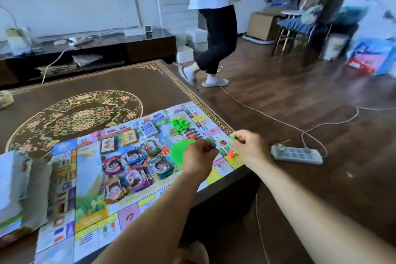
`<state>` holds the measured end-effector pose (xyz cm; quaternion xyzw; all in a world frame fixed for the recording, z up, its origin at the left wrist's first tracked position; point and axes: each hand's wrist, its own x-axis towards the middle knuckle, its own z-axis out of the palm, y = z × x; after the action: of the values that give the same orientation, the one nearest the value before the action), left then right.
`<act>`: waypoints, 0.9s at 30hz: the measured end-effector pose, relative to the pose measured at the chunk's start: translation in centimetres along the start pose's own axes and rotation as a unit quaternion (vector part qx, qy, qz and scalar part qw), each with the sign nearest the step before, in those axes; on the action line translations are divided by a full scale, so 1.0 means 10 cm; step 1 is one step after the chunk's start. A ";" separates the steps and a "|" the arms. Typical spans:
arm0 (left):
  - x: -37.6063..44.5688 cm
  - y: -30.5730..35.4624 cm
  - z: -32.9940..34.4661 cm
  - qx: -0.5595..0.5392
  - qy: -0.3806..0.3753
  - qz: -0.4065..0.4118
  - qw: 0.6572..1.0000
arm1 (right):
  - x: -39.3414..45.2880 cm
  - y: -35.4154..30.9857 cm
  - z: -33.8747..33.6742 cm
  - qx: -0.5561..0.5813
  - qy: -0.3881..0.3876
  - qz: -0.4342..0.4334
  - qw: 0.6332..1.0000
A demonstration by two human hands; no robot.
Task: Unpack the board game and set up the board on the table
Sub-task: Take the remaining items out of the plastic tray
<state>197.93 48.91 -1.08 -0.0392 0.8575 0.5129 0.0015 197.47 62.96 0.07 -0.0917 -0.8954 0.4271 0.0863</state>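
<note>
Game board (90, 178) is lying unfolded and flat on the dark patterned table (85, 83), occupying the lower centre and lower left of the frame; its right corner is reaching the table's right edge. Several card stacks (132, 163) are sitting on the board's middle area. A pile of green plastic pieces (179, 124) is resting near the board's upper right part. A flat green disc (179, 152) is lying on the board just left of the left hand. An orange pawn (230, 153) is standing upright on the board's right corner, between the two hands.

Left hand (198, 159) is hovering over the board's right side, fingers curled together and pinching a small blue piece (212, 146) at the fingertips. Right hand (248, 148) is hovering at the board's right corner, fingers curled, thumb and forefinger pinching a small green piece (233, 136).

At the left edge of the frame, a pale box (19, 188) is sitting on the table, overlapping the board's left border; blurred, contents unreadable.

On the wood floor at right, a white power strip (296, 154) is lying with its cord trailing. At upper centre, another person (214, 28) in a white top and dark trousers is standing on the floor beyond the table.
</note>
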 end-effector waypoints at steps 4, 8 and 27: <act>0.02 0.04 0.29 0.008 -0.025 -0.002 1.000 | 0.06 0.27 -0.11 0.001 0.002 0.029 1.000; 0.09 0.01 0.53 0.038 -0.036 -0.002 0.999 | 0.13 0.52 -0.13 -0.003 0.002 0.052 0.999; 0.21 -0.17 0.84 0.184 -0.053 0.036 0.981 | 0.27 0.83 0.01 -0.159 -0.076 -0.015 0.984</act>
<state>195.61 55.39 -6.61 0.0196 0.9370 0.3471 0.0354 195.59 68.64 -6.24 -0.0583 -0.9570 0.2842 0.0084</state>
